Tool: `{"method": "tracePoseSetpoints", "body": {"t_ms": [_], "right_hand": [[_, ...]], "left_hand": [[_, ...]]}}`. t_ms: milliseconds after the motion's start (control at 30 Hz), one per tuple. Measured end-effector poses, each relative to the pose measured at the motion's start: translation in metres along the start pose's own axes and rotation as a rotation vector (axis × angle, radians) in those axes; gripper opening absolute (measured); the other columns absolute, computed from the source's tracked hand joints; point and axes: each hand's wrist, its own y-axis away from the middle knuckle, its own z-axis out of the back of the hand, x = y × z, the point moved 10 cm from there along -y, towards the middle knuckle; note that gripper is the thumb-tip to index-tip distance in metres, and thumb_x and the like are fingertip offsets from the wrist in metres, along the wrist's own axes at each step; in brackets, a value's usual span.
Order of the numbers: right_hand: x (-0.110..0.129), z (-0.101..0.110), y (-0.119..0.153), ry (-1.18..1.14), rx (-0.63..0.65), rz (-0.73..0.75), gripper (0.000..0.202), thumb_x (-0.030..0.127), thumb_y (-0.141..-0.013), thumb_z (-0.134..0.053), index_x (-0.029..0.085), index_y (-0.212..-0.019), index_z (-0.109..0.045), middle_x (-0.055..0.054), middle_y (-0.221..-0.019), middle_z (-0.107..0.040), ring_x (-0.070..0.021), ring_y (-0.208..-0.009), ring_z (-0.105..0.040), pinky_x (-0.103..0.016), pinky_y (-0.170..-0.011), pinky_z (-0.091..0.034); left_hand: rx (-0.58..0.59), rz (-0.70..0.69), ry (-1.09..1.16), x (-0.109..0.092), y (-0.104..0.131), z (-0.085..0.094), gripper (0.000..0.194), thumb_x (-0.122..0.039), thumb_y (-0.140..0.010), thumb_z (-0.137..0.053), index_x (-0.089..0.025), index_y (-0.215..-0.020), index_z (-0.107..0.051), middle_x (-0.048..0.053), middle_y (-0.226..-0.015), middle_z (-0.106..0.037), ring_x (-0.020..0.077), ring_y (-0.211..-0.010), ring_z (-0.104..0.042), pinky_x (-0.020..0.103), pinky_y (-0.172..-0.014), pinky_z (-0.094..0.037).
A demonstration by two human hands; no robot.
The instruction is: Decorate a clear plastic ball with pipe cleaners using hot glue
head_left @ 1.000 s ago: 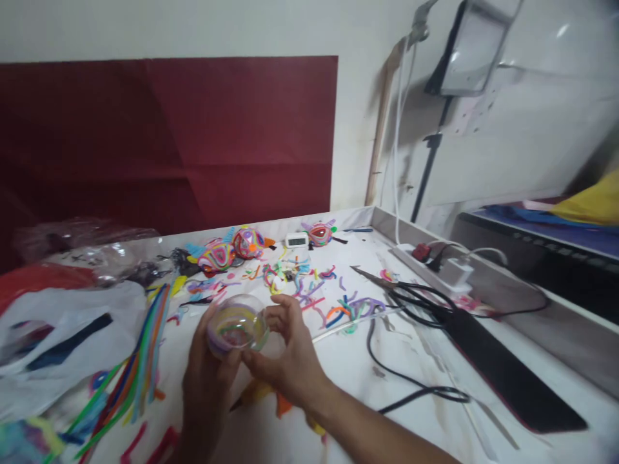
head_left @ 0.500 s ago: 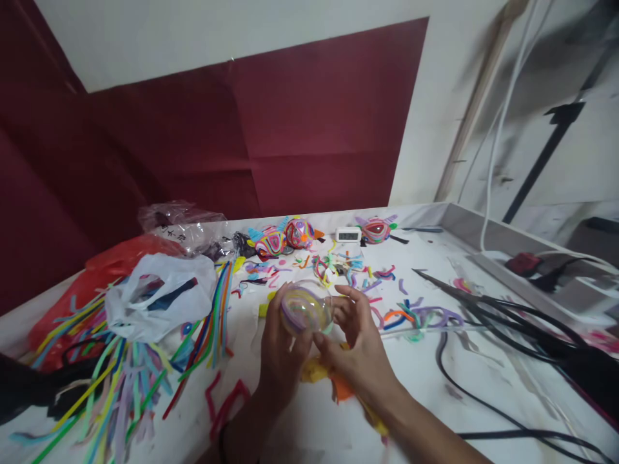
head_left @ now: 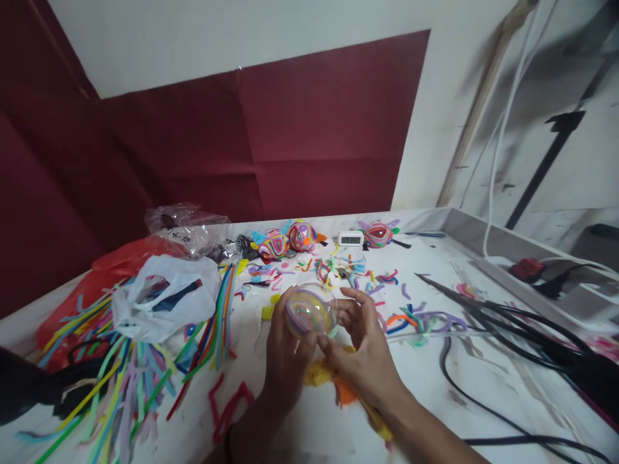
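Between my two hands sits a clear plastic ball (head_left: 312, 309) with purple, yellow and other coloured pipe cleaners coiled on it. My left hand (head_left: 285, 348) wraps round its left side, thumb at the bottom edge. My right hand (head_left: 358, 338) curls about the right side, its thumb near the left thumb and the fingers behind the ball. Below the hands lie a crumpled yellow piece (head_left: 319, 374) and an orange piece (head_left: 344, 392), partly covered by my right hand. A bent red pipe cleaner (head_left: 229, 409) rests on the table left of my wrist.
Finished pipe-cleaner balls (head_left: 273, 245) and a small digital clock (head_left: 351, 239) line the back. Left are a white plastic bag (head_left: 167, 296), a red bag (head_left: 130, 254) and pipe-cleaner bundles (head_left: 120, 386). Scraps lie behind the hands. Right, black-handled scissors (head_left: 483, 306), a black cable (head_left: 483, 399) and a tray (head_left: 522, 283).
The whole view has shifted slightly, so everything sits a little lower and further right. My hands keep nearly the same hold on the ball.
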Motion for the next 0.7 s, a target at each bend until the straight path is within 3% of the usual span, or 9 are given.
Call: {"method": "tracePoseSetpoints", "body": {"t_ms": [333,700], "right_hand": [[-0.001,0.000,0.000,0.021,0.012,0.029,0.068,0.028,-0.069,-0.074,0.028,-0.124,-0.035,-0.006,-0.106,-0.057,-0.0218,-0.098,-0.060,-0.042,-0.090,-0.049],[0.000,-0.004,0.000,0.138,0.123,0.072,0.065,0.023,-0.072,-0.069,0.029,-0.133,-0.047,-0.007,-0.127,-0.057,-0.0258,-0.112,-0.058,-0.044,-0.099,-0.046]], "left_hand": [[0.005,0.061,0.073,-0.005,0.006,-0.003,0.069,-0.040,-0.084,-0.057,-0.020,-0.144,-0.030,0.014,-0.150,-0.038,0.0272,-0.134,-0.042,0.035,-0.104,-0.043],[0.037,0.002,0.109,-0.014,0.006,-0.004,0.064,-0.034,-0.083,-0.058,-0.021,-0.141,-0.035,0.012,-0.147,-0.041,0.0275,-0.133,-0.042,0.035,-0.104,-0.044]]}}
